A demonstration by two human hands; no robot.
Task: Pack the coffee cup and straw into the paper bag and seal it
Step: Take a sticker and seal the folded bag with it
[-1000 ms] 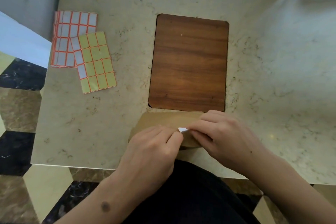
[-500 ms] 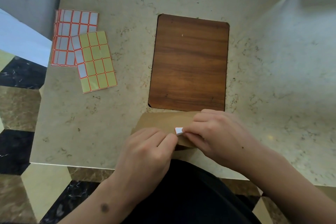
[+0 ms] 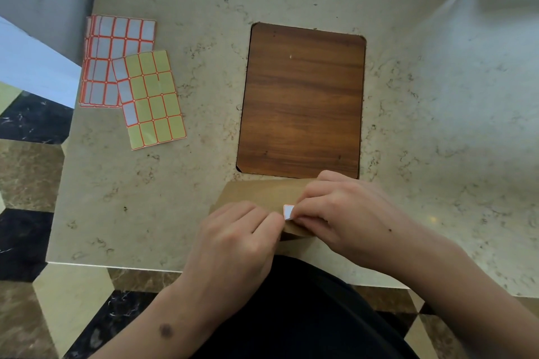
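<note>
Label sheets block the worktop's far left corner; the right side lies open past the wooden panel.

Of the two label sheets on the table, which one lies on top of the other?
The yellow label sheet lies on top: tilted, it covers the lower right corner of the white label sheet, which lies squarer to the table edge.

The scene is being viewed by one head-worn camera, looking steeply down and forward; the table is being framed closely, its near edge and the floor included.
</note>
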